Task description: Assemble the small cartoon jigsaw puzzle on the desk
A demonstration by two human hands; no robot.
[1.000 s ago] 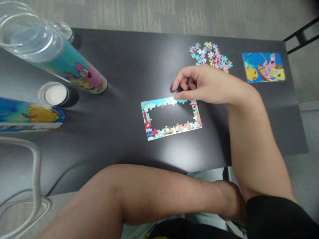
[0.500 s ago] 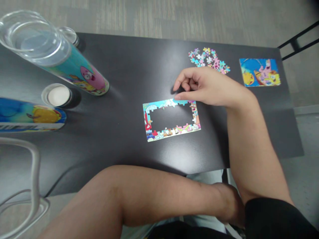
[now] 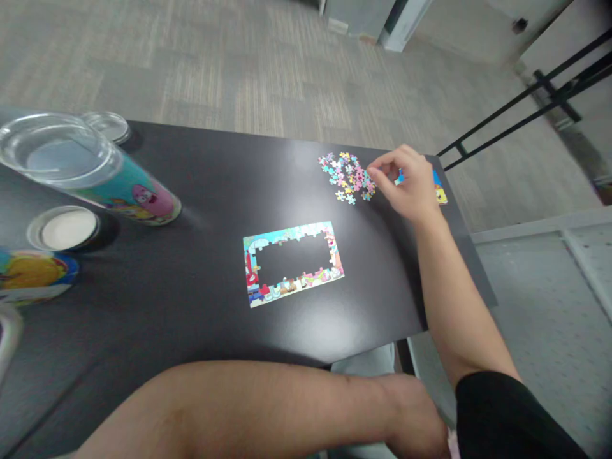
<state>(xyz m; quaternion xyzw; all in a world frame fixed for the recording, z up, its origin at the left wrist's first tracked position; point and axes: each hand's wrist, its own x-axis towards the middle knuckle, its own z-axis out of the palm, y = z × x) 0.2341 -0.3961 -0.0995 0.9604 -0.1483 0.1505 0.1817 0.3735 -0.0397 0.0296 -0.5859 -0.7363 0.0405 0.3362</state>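
My right hand [image 3: 406, 182] is at the right edge of a heap of loose jigsaw pieces [image 3: 351, 178]. Its thumb and forefinger come together at the pieces; whether one is pinched between them is too small to tell. A picture card [image 3: 440, 188] is partly hidden behind this hand. Nearer to me lies a puzzle border [image 3: 294, 262] of joined pieces, with bare dark tabletop inside it. My left forearm stretches across the table's near side, and my left hand [image 3: 418, 411] rests at the lower right, its fingers hidden.
On the dark table [image 3: 205, 268], at left, stands a tall cartoon-printed tube [image 3: 138, 194] with a clear top. Beside it are a round clear lid [image 3: 109, 127], a small open container with white inside [image 3: 67, 229] and another printed tube [image 3: 38, 274]. A black metal rail [image 3: 516, 105] stands beyond the right end.
My right hand has moved from above the puzzle border to the loose pieces at the right, its thumb and forefinger closing together. The view has shifted up and right.
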